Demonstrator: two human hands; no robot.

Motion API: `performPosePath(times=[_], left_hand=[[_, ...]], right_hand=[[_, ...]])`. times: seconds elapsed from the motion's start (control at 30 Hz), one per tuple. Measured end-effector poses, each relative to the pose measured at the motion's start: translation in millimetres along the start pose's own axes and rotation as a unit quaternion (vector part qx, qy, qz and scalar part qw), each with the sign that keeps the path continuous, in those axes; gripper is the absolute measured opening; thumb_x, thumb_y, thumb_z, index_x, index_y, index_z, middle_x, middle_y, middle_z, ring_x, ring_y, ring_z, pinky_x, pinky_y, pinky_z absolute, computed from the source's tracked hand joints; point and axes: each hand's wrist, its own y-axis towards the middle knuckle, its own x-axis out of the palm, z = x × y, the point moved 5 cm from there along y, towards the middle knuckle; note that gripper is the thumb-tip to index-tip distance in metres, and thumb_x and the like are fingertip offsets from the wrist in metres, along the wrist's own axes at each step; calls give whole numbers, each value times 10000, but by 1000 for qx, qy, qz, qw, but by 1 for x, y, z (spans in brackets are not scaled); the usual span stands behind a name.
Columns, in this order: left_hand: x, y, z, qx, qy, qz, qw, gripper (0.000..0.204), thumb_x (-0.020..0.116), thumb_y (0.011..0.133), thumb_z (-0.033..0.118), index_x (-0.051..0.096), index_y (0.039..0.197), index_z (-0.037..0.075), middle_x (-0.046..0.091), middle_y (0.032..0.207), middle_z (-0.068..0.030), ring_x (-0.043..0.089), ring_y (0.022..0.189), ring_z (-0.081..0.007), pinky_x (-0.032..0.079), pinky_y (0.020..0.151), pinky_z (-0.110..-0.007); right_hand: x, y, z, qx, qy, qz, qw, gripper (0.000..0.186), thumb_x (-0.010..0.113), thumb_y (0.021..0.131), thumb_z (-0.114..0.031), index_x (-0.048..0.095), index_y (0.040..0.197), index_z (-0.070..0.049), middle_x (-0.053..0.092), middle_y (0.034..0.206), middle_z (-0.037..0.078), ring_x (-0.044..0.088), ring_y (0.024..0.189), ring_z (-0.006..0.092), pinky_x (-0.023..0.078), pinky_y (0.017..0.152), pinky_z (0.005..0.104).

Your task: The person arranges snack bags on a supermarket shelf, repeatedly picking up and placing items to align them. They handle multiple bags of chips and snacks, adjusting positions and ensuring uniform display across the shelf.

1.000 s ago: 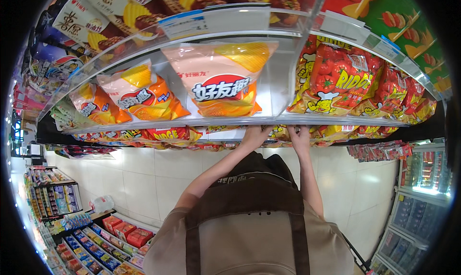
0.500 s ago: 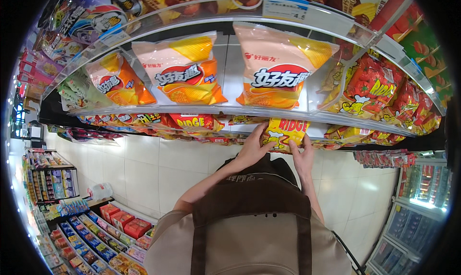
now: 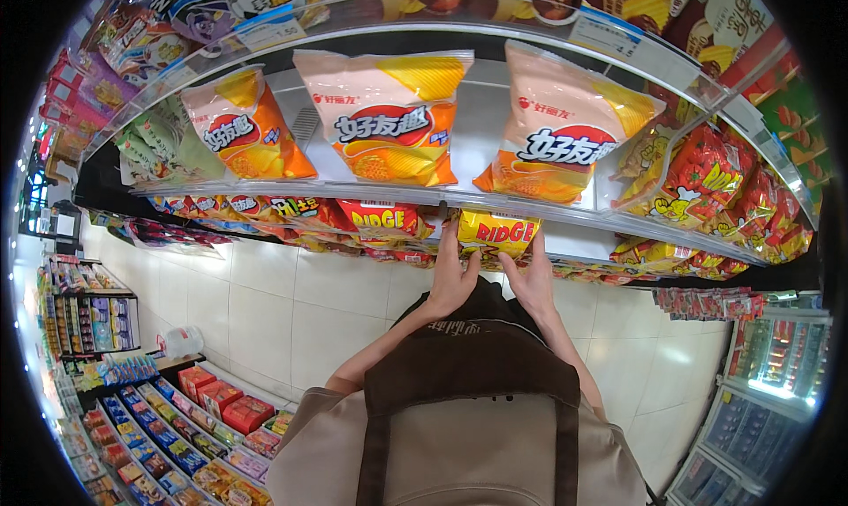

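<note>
Snack bag, yellow: likely light, slick, crushable; best held by its sides, which left hand and right hand grip, contact behind being unclear.

Two hands, one held yellow bag

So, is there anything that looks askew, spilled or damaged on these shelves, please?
Mildly: above the held yellow bag, the rightmost pink-and-orange bag tilts right while its neighbour stands nearly straight; fisheye bending may exaggerate this. No spill or damage shows.
</note>
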Motion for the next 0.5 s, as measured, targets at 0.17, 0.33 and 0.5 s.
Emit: performPosePath(times=[0.17,0.33,0.5], left_hand=[[3,7,-2,12,16,16,1000,636,565,871,45,236,1389,-124,342,1364,-320,359,1285,-455,295,1095,-459],[7,15,-5,26,12,31,999,663,548,831,41,218,1378,-141,343,1305,-321,360,1226,-466,289,1077,-480],[9,20,-15,81,64,67,992,723,539,757,60,214,1371,-141,337,1279,-327,337,1207,-479,249,1081,-510]], right_hand=[[11,8,8,1,-15,-6,1000,532,700,873,-116,391,1284,20,680,1021,189,688,924,278,540,771,352],[17,13,12,12,-38,2,999,479,693,891,-155,405,1222,39,668,1001,216,675,913,324,529,743,375],[25,15,17,20,-43,2,999,498,692,898,-186,397,1215,59,633,1019,264,638,938,418,506,767,427]])
